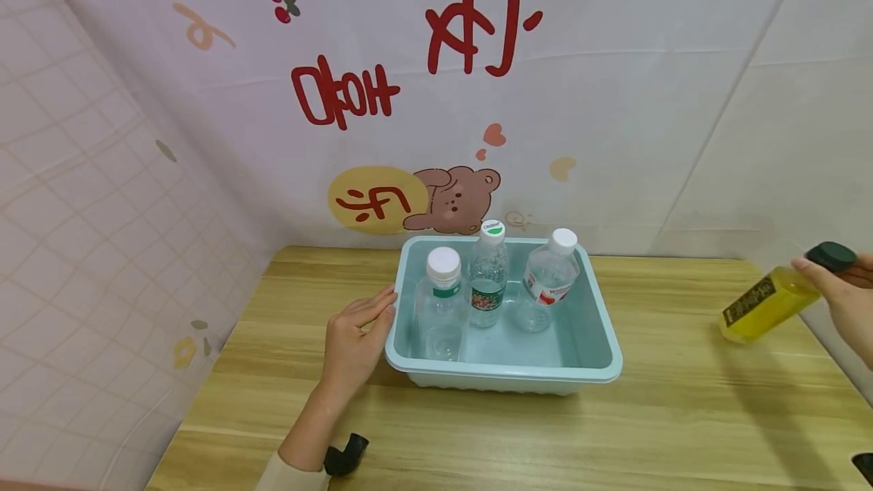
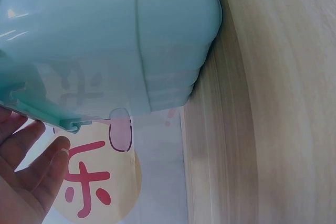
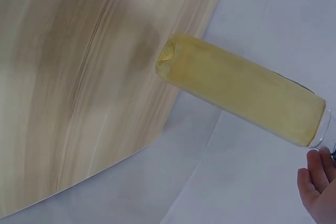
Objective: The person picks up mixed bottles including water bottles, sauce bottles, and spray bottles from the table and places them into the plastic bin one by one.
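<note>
A light-green plastic basin (image 1: pixel 505 371) stands on the wooden table, holding three clear, white-capped plastic bottles: one at the left (image 1: pixel 443 313), one in the middle (image 1: pixel 487 267) and one at the right (image 1: pixel 551 275). My left hand (image 1: pixel 358 336) touches the basin's left rim; its extended fingertips lie along the edge in the left wrist view. At the far right, my right hand (image 1: pixel 846 301) grips a bottle of yellow liquid (image 1: pixel 771 301) near its dark green cap (image 1: pixel 830 256). That bottle is tilted, base toward the basin. In the right wrist view its yellow body (image 3: pixel 241 90) hangs past the table's edge.
Behind the table (image 1: pixel 668 400) hangs a white printed cloth (image 1: pixel 648 120) with red characters and a bear. Another cloth with a grid pattern (image 1: pixel 89 211) borders the left side. A small black object (image 1: pixel 346 455) shows beside the left wrist.
</note>
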Demonstrator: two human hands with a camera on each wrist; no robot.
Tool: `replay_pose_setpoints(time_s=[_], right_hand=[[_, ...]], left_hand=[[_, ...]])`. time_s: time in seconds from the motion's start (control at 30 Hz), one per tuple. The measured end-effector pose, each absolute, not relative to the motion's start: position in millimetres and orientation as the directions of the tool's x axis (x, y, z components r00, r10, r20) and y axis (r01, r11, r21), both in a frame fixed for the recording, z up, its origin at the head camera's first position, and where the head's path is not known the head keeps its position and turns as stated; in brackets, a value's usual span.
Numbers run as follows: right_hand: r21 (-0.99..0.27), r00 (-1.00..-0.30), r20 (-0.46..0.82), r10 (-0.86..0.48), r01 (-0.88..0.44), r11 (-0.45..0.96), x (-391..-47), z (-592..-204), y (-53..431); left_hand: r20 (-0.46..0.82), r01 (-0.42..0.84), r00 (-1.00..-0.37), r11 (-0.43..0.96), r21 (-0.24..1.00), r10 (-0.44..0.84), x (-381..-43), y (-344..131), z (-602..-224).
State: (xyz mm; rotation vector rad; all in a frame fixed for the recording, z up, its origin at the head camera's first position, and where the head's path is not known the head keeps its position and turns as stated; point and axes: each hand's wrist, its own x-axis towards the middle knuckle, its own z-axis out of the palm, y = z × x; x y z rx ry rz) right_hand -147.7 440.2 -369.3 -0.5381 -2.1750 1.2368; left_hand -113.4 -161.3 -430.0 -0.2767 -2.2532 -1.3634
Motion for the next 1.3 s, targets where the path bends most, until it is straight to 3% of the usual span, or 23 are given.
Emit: replay_pose_setpoints(time_s=[0.17,0.4,0.77,1.3], right_hand=[[-0.858,-0.755,0.296,0.585,0.058,0.51,-144.2,-367.7,432.7],[-0.832,-0.762,0.423,0.491,-0.112,0.543,-143.3,-354.5,426.2],[-0.776,-0.744,0.533,0.402,-0.241,0.583,-133.8,-338.7,403.7],[-0.755,-0.732,0.566,0.379,-0.276,0.595,-113.1,-321.8,363.0]], left_hand=[[0.501,0.408,-0.861,0.477,0.778,-0.081,-112.7,-161.6,-430.0],[0.505,0.41,-0.859,0.481,0.775,-0.08,-113.1,-161.8,-429.8],[0.512,0.415,-0.856,0.492,0.765,-0.074,-113.4,-161.9,-428.8],[0.508,0.41,-0.858,0.487,0.771,-0.082,-113.5,-160.6,-427.5]])
